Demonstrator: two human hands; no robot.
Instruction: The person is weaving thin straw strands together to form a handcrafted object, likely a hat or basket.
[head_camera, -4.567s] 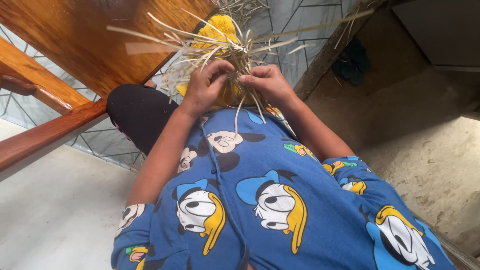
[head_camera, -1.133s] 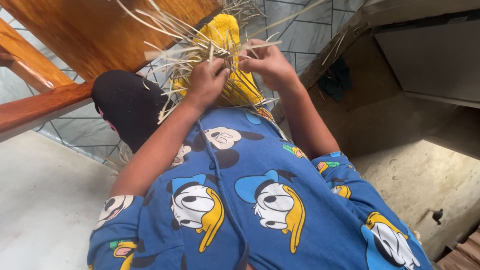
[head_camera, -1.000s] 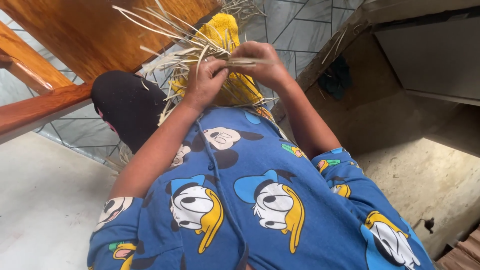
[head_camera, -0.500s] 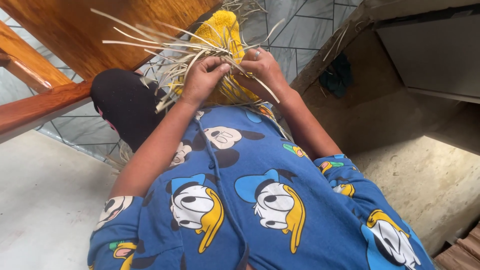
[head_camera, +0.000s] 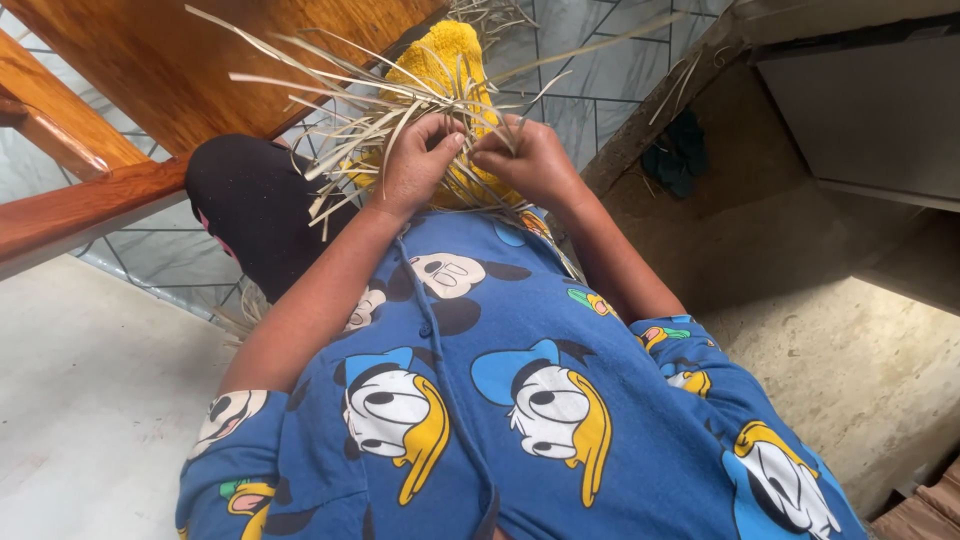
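My left hand (head_camera: 415, 165) and my right hand (head_camera: 525, 160) meet over my lap, both pinched on a bundle of pale dry straw strips (head_camera: 330, 105). The strips fan out to the upper left and a few long ones stick up to the right. Under the hands lies a yellow knitted piece (head_camera: 440, 60), partly hidden by the straw. I wear a blue top with cartoon prints (head_camera: 480, 390). My knee in black cloth (head_camera: 255, 210) is at the left.
A varnished wooden bench or table (head_camera: 150, 70) slants across the upper left. Grey patterned tiles (head_camera: 590, 60) lie beyond the hands. A concrete step edge (head_camera: 650, 120) and a dark green rag (head_camera: 675, 155) sit at the right; pale floor (head_camera: 90, 400) at the left.
The right hand came down from above the bundle and now pinches the strips close to the left hand. The straw ends have shifted and spread anew.
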